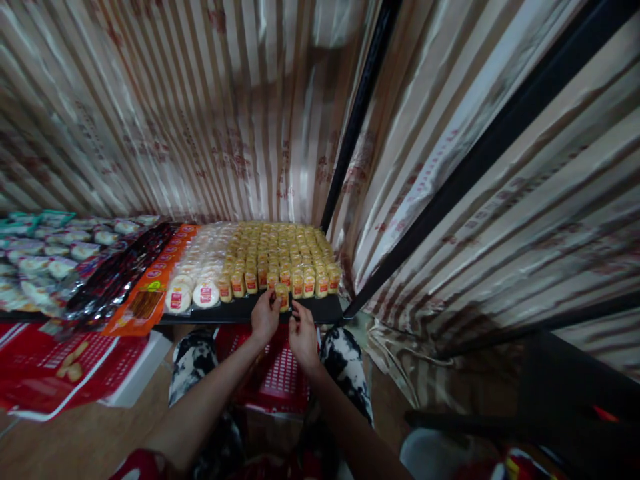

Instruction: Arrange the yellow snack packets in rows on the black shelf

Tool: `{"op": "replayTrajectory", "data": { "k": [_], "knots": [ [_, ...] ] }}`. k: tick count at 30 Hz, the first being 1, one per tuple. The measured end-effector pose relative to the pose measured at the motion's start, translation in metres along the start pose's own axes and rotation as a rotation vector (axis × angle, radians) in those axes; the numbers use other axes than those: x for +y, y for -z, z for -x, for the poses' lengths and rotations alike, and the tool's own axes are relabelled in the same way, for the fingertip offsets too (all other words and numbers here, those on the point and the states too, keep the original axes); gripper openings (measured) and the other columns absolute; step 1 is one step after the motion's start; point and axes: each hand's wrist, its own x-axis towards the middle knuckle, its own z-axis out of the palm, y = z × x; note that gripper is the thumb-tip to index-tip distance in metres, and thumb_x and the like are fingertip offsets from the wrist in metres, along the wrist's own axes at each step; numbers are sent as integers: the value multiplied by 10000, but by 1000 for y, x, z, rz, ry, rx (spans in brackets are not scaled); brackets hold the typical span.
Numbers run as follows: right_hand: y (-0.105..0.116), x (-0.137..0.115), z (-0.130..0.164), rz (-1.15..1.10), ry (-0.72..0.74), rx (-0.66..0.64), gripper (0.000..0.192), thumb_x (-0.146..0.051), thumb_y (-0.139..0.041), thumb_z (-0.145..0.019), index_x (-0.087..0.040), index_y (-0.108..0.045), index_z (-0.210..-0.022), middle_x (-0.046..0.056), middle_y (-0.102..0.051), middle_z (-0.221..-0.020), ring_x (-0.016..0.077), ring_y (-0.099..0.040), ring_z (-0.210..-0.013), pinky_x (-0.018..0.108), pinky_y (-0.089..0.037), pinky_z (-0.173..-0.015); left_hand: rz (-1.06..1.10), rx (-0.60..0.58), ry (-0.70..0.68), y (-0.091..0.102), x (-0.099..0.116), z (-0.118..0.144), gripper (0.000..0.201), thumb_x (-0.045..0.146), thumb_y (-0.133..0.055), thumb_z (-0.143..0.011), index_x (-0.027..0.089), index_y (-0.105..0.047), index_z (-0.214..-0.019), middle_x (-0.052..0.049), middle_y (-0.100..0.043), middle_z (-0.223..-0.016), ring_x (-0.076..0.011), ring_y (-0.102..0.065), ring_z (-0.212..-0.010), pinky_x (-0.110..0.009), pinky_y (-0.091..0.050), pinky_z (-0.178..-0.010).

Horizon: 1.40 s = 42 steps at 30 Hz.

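A small yellow snack packet [283,296] with a red and yellow label stands upright at the front edge of the black shelf [235,311]. My left hand [265,318] pinches its left side between thumb and fingers. Close to the packet's right side is my right hand [303,335], its fingers loosely bent and the thumb apart from the forefinger; whether it touches the clear wrapper is hard to see. Behind, matching yellow packets [280,250] stand in tight rows. Left of them lie rows of round white wrapped snacks [206,293] with pink labels.
Orange packages [150,293], dark shiny packs [120,270] and several pale wrapped packs [60,253] fill the shelf's left part. Below are a red basket [280,373] between my knees and a red-and-white box [75,367]. Black poles [425,207] and striped curtain [240,113] enclose the shelf.
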Motion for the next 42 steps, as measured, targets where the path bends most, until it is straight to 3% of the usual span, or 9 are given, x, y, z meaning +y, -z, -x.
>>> {"op": "replayTrajectory", "data": {
  "k": [6,14,22,27,35,42],
  "knots": [
    [-3,9,-23,41,47,21,422,-158,-354,-814,-160,-531,-1197,116,-561,-1098,162,-597,-890,319,-486,-857,-98,56,-2,-17,12,-9,345,238,-431,-880,123,-529,-1191,-127,-543,-1192,-204,-540,-1076,-286,-411,-927],
    [-4,29,-30,94,113,9,462,-132,-344,-810,-158,-511,-1240,107,-576,-1078,156,-596,-898,312,-485,-862,-72,175,-103,-34,0,-19,318,229,-423,-877,131,-537,-1157,-125,-542,-1148,-201,-550,-1051,-321,-438,-928],
    [-7,40,-28,124,180,1,486,-131,-328,-826,-182,-493,-1280,98,-585,-1084,150,-590,-936,292,-482,-871,6,205,-183,-40,-6,-23,274,212,-455,-854,159,-484,-1122,-43,-566,-890,-146,-577,-792,-294,-489,-768],
    [-6,37,-28,151,225,-3,514,-111,-317,-822,-197,-463,-1306,89,-576,-1099,134,-595,-893,280,-485,-859,-67,182,-312,-43,-16,-21,151,198,-425,-872,173,-532,-975,-39,-549,-871,-148,-571,-817,-278,-488,-764],
    [-4,35,-33,241,199,-29,544,-111,-331,-814,-202,-415,-1344,63,-599,-1019,141,-579,-928,266,-473,-855,-272,66,-412,-53,-37,-22,365,195,-380,-899,205,-468,-1253,-74,-536,-1073,-156,-579,-949,-251,-508,-793],
    [-5,29,-33,347,209,-30,504,-129,-353,-834,-206,-453,-1322,70,-603,-987,154,-563,-912,261,-460,-829,-296,-9,-402,-52,-39,-19,433,151,-369,-873,198,-427,-1299,-90,-508,-1168,-162,-566,-1020,-254,-502,-846]
  ]
}}
